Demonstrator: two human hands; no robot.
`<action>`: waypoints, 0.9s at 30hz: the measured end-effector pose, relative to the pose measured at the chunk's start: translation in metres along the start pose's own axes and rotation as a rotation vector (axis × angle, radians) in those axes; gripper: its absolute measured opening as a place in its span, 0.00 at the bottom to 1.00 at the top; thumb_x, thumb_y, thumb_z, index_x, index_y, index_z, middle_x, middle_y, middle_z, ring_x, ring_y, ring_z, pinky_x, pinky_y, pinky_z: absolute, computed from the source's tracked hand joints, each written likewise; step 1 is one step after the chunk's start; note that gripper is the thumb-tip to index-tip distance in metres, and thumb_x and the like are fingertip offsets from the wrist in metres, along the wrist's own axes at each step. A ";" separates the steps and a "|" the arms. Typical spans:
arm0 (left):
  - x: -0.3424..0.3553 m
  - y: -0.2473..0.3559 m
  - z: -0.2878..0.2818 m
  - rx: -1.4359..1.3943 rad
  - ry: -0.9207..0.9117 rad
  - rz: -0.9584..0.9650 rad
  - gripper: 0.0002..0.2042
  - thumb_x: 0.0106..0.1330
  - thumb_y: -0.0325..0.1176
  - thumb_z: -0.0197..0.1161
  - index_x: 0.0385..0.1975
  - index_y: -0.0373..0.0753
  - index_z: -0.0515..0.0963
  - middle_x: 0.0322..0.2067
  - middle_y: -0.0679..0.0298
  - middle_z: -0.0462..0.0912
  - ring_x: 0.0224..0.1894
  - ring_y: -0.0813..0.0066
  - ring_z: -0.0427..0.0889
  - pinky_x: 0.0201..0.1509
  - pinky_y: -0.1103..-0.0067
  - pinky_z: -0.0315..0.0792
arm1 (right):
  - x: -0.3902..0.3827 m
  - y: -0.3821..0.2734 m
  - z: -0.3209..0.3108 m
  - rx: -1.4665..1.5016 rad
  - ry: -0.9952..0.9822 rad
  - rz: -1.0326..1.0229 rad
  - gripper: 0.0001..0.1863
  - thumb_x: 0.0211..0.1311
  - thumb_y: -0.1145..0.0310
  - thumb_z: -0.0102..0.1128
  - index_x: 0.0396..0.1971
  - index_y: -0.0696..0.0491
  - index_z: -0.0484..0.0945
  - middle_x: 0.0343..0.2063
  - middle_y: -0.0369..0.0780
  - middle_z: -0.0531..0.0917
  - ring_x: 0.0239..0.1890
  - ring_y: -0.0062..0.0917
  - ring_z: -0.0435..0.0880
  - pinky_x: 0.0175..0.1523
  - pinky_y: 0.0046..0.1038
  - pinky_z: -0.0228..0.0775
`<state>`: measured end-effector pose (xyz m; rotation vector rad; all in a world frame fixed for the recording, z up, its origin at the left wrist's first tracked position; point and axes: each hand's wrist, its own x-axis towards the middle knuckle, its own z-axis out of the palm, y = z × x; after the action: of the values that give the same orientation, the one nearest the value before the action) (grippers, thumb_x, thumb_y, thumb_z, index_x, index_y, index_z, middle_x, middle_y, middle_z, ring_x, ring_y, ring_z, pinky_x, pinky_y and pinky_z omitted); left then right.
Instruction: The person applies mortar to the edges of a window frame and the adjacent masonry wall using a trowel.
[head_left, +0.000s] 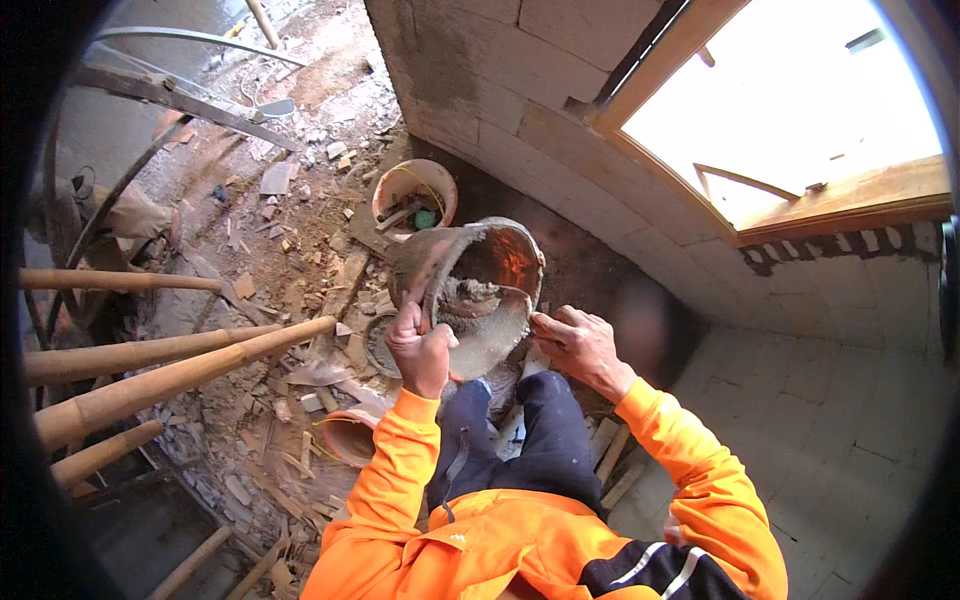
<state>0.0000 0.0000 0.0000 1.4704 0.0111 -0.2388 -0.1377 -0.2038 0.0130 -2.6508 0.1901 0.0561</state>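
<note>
In front of my knees a mortar-caked bucket (415, 262) is tipped over, its mouth turned toward me and to the right. Wet grey mortar (465, 298) lies inside it, and the far inner wall glows orange. My left hand (420, 350) is closed on the near left of the bucket's rim, thumb raised. The fingers of my right hand (585, 348) pinch the right edge of a curved, mortar-coated piece (492, 342) at the bucket's mouth. Mortar hides what kind of tool or scoop this piece is.
Behind stands a pale bucket (440, 180) with a green object inside. An orange bucket (350, 437) lies by my left leg. Bamboo poles (190, 375) jut in from the left over rubble-strewn ground (270, 330). A block wall (600, 190) with a wood-framed window opening (840, 210) rises right.
</note>
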 end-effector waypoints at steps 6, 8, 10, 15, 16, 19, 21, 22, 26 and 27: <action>-0.031 -0.041 0.030 0.083 -0.036 -0.033 0.09 0.38 0.17 0.55 0.22 0.34 0.70 0.15 0.74 0.61 0.19 0.85 0.56 0.72 0.72 0.53 | -0.028 0.034 -0.020 -0.189 0.075 0.091 0.18 0.57 0.58 0.62 0.48 0.40 0.78 0.30 0.37 0.79 0.29 0.31 0.82 0.34 0.35 0.73; -0.010 -0.057 0.040 0.203 -0.072 0.183 0.12 0.38 0.17 0.55 0.26 0.33 0.74 0.17 0.72 0.66 0.19 0.84 0.56 0.73 0.70 0.50 | -0.016 0.065 0.003 -0.129 -0.185 0.143 0.17 0.58 0.57 0.60 0.48 0.41 0.79 0.29 0.40 0.82 0.30 0.35 0.84 0.34 0.39 0.74; -0.022 -0.086 0.049 0.213 -0.114 0.188 0.21 0.38 0.17 0.54 0.38 0.32 0.77 0.33 0.65 0.78 0.23 0.84 0.66 0.74 0.68 0.47 | -0.018 0.090 0.036 0.137 -0.348 0.189 0.16 0.61 0.57 0.57 0.46 0.45 0.82 0.28 0.46 0.85 0.31 0.42 0.85 0.36 0.45 0.76; -0.023 -0.163 0.070 0.187 -0.078 0.242 0.30 0.37 0.16 0.53 0.48 0.30 0.79 0.44 0.62 0.84 0.34 0.87 0.76 0.73 0.71 0.50 | -0.017 0.144 0.129 0.599 -0.124 0.059 0.19 0.58 0.60 0.64 0.47 0.53 0.82 0.36 0.48 0.85 0.37 0.42 0.85 0.44 0.36 0.76; -0.018 -0.184 0.066 0.217 -0.066 0.272 0.30 0.37 0.17 0.53 0.48 0.29 0.79 0.43 0.62 0.84 0.34 0.86 0.76 0.70 0.73 0.55 | -0.016 0.160 0.141 0.475 -0.074 0.016 0.19 0.57 0.59 0.64 0.47 0.51 0.82 0.34 0.45 0.84 0.34 0.39 0.84 0.41 0.36 0.76; -0.001 -0.251 0.069 0.083 -0.043 0.104 0.30 0.38 0.16 0.52 0.49 0.32 0.78 0.44 0.63 0.84 0.28 0.87 0.72 0.69 0.76 0.58 | -0.007 0.212 0.174 -0.161 0.074 -0.208 0.18 0.49 0.65 0.70 0.43 0.46 0.83 0.26 0.37 0.77 0.24 0.32 0.78 0.30 0.33 0.72; 0.006 -0.298 0.076 -0.083 -0.015 0.019 0.29 0.39 0.15 0.52 0.48 0.33 0.79 0.44 0.64 0.84 0.26 0.87 0.72 0.69 0.78 0.56 | -0.008 0.236 0.190 -0.128 0.149 -0.219 0.18 0.49 0.64 0.70 0.43 0.43 0.82 0.27 0.36 0.78 0.26 0.30 0.79 0.30 0.31 0.72; 0.013 -0.321 0.077 -0.162 -0.010 0.045 0.28 0.39 0.15 0.52 0.46 0.33 0.79 0.42 0.63 0.84 0.27 0.86 0.73 0.69 0.78 0.56 | -0.010 0.239 0.197 -0.121 0.202 -0.183 0.17 0.51 0.63 0.69 0.44 0.42 0.81 0.27 0.36 0.78 0.26 0.31 0.79 0.30 0.32 0.72; 0.027 -0.383 0.078 0.028 -0.036 0.234 0.21 0.40 0.16 0.52 0.38 0.32 0.79 0.46 0.60 0.84 0.33 0.82 0.77 0.72 0.70 0.52 | -0.007 0.256 0.206 -0.276 -0.047 0.049 0.14 0.58 0.60 0.62 0.43 0.46 0.81 0.29 0.42 0.81 0.28 0.39 0.82 0.32 0.38 0.74; 0.030 -0.392 0.081 0.060 -0.051 0.315 0.19 0.40 0.16 0.53 0.36 0.32 0.79 0.47 0.58 0.84 0.35 0.81 0.78 0.73 0.67 0.49 | -0.004 0.268 0.218 -0.275 -0.093 0.023 0.14 0.58 0.60 0.61 0.43 0.47 0.81 0.29 0.43 0.82 0.29 0.40 0.82 0.32 0.39 0.74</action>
<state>-0.0475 -0.1161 -0.3811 1.5017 -0.2694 -0.0200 -0.1816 -0.3367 -0.3033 -2.9119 0.1941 0.2280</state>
